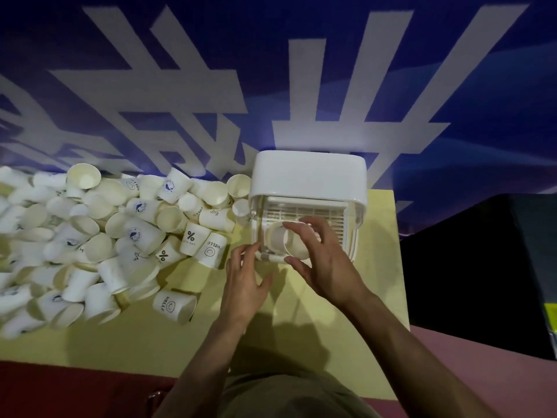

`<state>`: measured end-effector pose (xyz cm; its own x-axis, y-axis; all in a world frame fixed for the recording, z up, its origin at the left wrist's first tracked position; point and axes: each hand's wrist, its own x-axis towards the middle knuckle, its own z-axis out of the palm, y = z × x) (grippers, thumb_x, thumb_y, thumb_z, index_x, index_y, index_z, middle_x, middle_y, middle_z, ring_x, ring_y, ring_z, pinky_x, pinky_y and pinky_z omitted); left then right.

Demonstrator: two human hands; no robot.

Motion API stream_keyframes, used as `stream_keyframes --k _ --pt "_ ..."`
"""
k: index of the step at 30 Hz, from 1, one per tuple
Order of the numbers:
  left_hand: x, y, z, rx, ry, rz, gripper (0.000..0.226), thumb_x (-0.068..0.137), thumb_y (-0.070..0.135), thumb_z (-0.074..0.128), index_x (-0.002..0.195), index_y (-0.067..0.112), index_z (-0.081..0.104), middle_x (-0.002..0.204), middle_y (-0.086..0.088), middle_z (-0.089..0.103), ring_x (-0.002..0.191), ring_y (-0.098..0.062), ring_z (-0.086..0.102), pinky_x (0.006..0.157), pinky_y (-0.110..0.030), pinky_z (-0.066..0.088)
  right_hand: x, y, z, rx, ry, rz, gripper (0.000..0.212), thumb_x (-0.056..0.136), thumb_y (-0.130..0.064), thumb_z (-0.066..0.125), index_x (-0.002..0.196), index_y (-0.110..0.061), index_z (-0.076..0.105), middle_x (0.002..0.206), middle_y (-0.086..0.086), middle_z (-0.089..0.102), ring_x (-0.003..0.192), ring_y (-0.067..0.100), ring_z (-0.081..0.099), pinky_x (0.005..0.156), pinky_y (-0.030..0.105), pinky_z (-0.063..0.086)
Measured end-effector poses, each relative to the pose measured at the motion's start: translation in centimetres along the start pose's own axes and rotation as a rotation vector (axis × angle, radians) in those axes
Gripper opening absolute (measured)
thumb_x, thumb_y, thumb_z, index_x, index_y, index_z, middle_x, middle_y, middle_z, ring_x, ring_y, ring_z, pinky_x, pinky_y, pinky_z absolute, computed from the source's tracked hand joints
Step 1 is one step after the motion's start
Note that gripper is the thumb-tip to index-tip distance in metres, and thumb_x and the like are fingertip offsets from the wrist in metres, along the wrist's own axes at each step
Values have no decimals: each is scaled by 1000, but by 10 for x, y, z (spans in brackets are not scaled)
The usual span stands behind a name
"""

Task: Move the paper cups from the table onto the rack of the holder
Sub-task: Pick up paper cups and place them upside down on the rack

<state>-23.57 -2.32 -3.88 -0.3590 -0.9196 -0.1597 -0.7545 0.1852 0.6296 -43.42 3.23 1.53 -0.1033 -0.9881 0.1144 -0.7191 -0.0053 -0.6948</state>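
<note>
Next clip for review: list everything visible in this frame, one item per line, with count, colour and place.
paper cups: a big pile, too many to count, white and cream, some with dark prints, heaped on the left of the table
held cup: one, cream, lying on its side at the front of the holder, in the right hand
holder: one, white plastic with a slatted rack inside, at the back right of the table
table: one, pale yellow top, under cups and holder
backdrop: one, blue with large white characters, behind the table
left hand: one, fingers loose, fingertips near the holder's front left corner, holding nothing
right hand: one, fingers and thumb curled around the held cup
</note>
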Motion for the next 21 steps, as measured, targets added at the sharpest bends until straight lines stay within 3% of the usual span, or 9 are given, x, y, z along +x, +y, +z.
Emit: stream_keyframes --k 4,7,14,21 --pt "-14 -17 -16 17 39 -14 66 86 29 78 144 27 47 137 1 42 132 -20 42 102 -31 43 14 -10 11 -108 -83 3 63 93 -30 74 149 -28 45 147 6 40 128 27 48 85 43 58" --pt "-22 -32 -28 6 56 -30 62 87 29 77 142 27 49 136 1 42 130 -21 44 102 -32 44 23 -11 18 -167 -131 45 62 93 -26 74 148 -28 45 147 5 39 130 27 47 88 47 58" --pt "-37 -58 -45 -24 84 -84 56 87 29 76 138 27 53 134 2 44 128 -22 44 101 -36 46 36 -5 40 -318 -211 148 64 93 -33 73 150 -29 44 148 6 39 132 30 46 86 49 58" --pt "-49 -77 -59 -26 79 -134 57 86 24 77 138 24 54 134 2 45 128 -22 43 101 -31 41 39 7 53 -292 -303 155 66 92 -27 75 151 -16 47 149 17 42 132 33 49 98 47 51"
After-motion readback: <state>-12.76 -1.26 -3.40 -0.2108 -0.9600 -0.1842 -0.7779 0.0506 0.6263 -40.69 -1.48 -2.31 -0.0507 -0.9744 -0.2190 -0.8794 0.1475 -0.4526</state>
